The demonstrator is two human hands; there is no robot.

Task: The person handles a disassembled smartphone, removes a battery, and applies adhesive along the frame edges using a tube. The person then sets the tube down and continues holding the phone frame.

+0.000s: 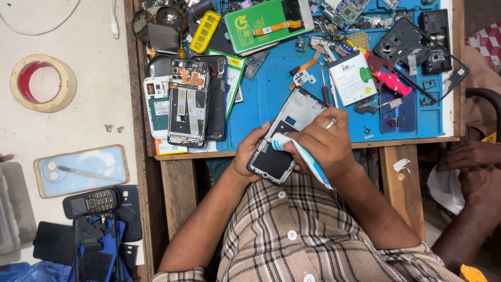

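**Op 1:** While I sweep from the left edge, I see a roll of tape [43,83] at about nine o'clock from the bench, a clear phone case [81,170] below it, then a black keypad phone [92,202] toward seven o'clock. None of it is touched.

**Op 2:** And on the blue mat [261,99]?

**Op 1:** A stripped phone chassis [188,102] lies at ten o'clock from the hands, well apart from them. The work itself is dead centre: the left hand [249,154] is wrapped around the lower edge of an opened phone frame [284,137], propping it tilted over the bench's front edge.

**Op 2:** The right one?

**Op 1:** The right hand [326,143] is clenched on a white-and-blue glue tube [301,157], its body running toward five o'clock, with a thin metal tool [331,124] poking out between the fingers at twelve o'clock. I cannot tell whether the nozzle touches the frame.

**Op 2:** How far along?

**Op 1:** I judge it mid-job. The back is off and the battery bay looks empty; a white battery [353,78] sits on the mat at one o'clock, near a red-handled screwdriver [324,90]. I see no bead of adhesive laid yet, so gluing, refitting the battery and closing up all seem left.

**Op 2:** Anything at the far right?

**Op 1:** Another person's hand [468,155] rests at three o'clock, clear of the bench.
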